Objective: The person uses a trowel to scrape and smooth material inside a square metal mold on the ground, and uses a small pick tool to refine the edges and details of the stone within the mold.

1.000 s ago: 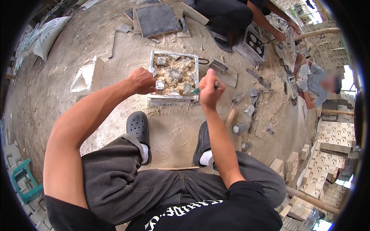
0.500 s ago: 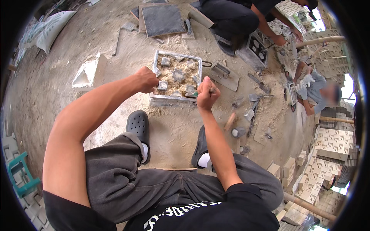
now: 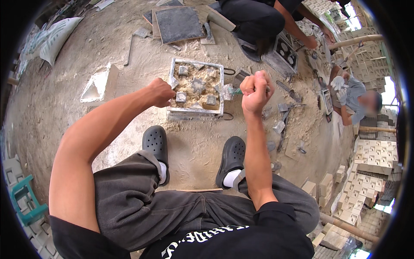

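A square metal mould (image 3: 196, 111) lies on the ground before my feet, packed with crumbly sand-coloured mix. Several small grey blocks (image 3: 181, 97) and a star-shaped grey piece (image 3: 199, 85) show within it. My left hand (image 3: 163, 92) is closed at the mould's left rim; what its fingers grip is hidden. My right hand (image 3: 257, 91) is a fist around the handle of a small scraper-like tool (image 3: 236, 91) with a teal part. Its greyish end sits by the mould's right rim, partly blurred, so its exact kind is unclear.
A flat trowel (image 3: 244, 77) lies right of the mould. Dark square boards (image 3: 179, 25) are stacked beyond it. A white-faced block (image 3: 98, 84) stands left. Another person crouches at a second mould (image 3: 280, 58); a gloved person (image 3: 353, 95) sits right. Pale blocks (image 3: 358, 190) are piled lower right.
My right hand has moved right and slightly up with the tool, from the mould's near right corner to beyond its right rim. My left hand stays at the left rim.
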Demonstrator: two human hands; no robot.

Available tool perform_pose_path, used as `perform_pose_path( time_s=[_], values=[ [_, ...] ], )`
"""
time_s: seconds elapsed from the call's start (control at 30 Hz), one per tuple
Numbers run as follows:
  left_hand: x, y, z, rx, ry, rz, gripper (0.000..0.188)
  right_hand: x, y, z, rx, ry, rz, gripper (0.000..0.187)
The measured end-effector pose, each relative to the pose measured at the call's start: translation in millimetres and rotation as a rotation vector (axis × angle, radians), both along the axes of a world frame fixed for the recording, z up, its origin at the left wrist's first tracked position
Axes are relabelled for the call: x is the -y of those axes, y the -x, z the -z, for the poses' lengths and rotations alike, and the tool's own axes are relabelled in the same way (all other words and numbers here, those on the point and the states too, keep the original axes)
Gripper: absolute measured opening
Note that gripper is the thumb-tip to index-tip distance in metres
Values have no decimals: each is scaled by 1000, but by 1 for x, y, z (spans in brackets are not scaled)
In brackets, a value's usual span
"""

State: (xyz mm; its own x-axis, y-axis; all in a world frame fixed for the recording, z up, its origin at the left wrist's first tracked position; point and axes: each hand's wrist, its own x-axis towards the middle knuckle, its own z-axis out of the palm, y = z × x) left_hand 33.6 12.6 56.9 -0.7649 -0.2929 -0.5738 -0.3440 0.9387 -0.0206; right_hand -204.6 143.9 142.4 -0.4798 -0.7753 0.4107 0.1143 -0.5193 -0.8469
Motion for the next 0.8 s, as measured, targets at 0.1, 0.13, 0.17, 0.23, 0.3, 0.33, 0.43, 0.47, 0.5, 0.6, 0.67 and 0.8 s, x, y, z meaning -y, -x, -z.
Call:
perform_pose_path(
  time_s=[0.1,0.13,0.17,0.23,0.3,0.33,0.43,0.47,0.5,0.6,0.67,0.8],
  values=[
    [-2,4,0,-9,-14,-19,31,-1,-2,51,26,-136,117,41],
    [-3,5,1,-10,-23,-9,32,-1,-2,74,-8,-164,150,41],
    [-2,3,0,-8,-27,-6,32,2,-8,76,-38,-187,178,42],
    [-1,3,-1,-21,-33,-2,32,3,0,68,39,-204,156,47],
    [-2,-6,-1,-27,-43,-13,32,9,-7,44,41,-194,204,51],
    [1,-8,-2,-22,-27,-15,32,7,-6,27,137,-145,170,49],
    [1,-8,4,5,-18,-11,33,2,-10,-7,133,-104,176,50],
    [2,-3,3,15,-20,-6,32,2,-5,-2,109,-83,170,51],
    [2,-1,2,31,-19,-4,32,4,-4,20,39,-119,239,51],
    [3,2,2,-27,-14,-24,29,11,-4,71,-63,-234,352,51],
    [4,3,2,-29,-15,-20,30,12,-9,71,25,-322,305,51],
    [3,-2,2,-80,-12,-36,29,12,8,32,150,-224,328,54]
  ],
)
